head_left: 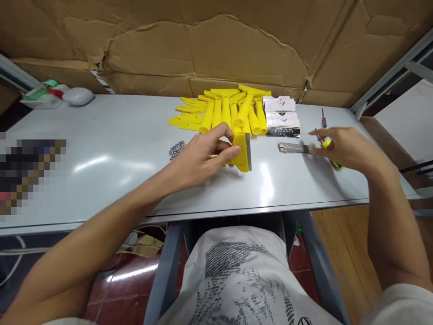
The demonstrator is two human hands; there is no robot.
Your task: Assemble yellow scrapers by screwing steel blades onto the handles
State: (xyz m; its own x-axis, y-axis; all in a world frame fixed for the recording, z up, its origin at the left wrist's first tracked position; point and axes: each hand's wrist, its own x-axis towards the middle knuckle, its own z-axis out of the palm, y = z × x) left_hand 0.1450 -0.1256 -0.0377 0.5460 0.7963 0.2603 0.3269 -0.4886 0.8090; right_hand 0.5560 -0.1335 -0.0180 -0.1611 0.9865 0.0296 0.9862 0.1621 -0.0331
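My left hand [214, 151] is closed around a yellow scraper [241, 155], whose grey metal blade [249, 153] faces right. The scraper is raised above the front middle of the table. On the right, my right hand [345, 146] hovers low with thumb and index finger apart. Beneath it shows part of a yellow-and-black handled tool [337, 165]; whether the fingers touch it I cannot tell. A silver stack of flat blades [292, 148] lies by the right thumb. Behind the left hand are several yellow scraper handles [225, 108] in a pile.
Flat yellow plastic pieces [187, 119] lie left of the pile, with small metal screws [176, 150] nearer me. White-and-black packets [282, 117] and a small screwdriver [324, 119] are at right. A cardboard wall [203, 45] backs the white table [111, 135]. A white rounded object [78, 96] sits back left.
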